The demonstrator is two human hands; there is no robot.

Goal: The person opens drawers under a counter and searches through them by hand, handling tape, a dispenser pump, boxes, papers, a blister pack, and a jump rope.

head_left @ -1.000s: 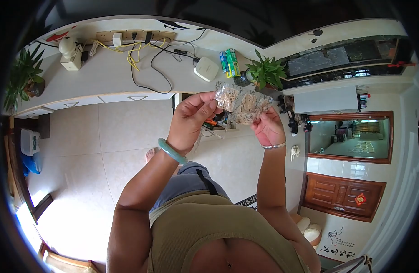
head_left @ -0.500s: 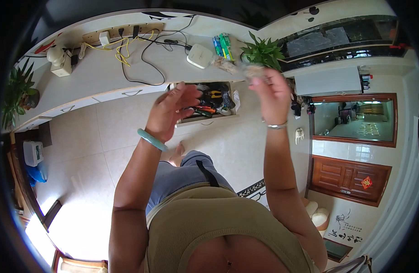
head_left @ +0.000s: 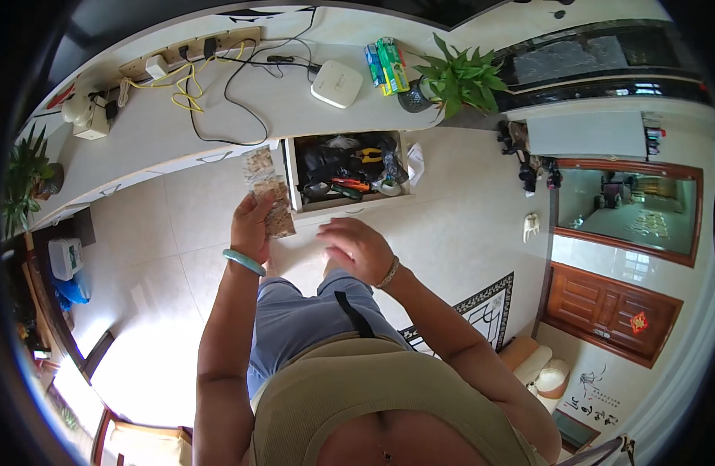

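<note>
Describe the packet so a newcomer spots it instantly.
Find the long pale counter and the open drawer at its front. Just left of that drawer in the picture, the left hand, wearing a green bangle, grips the packet. It is a flat brownish strip, unlike the tools jumbled inside the drawer.

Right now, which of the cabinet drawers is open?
The drawer at the right end of the cabinet, beyond your right hand: it's pulled out, tools showing inside. The drawers to its left are shut.

Through my remote camera I see, on the counter, some green packs between a white router and a leafy plant.
</note>
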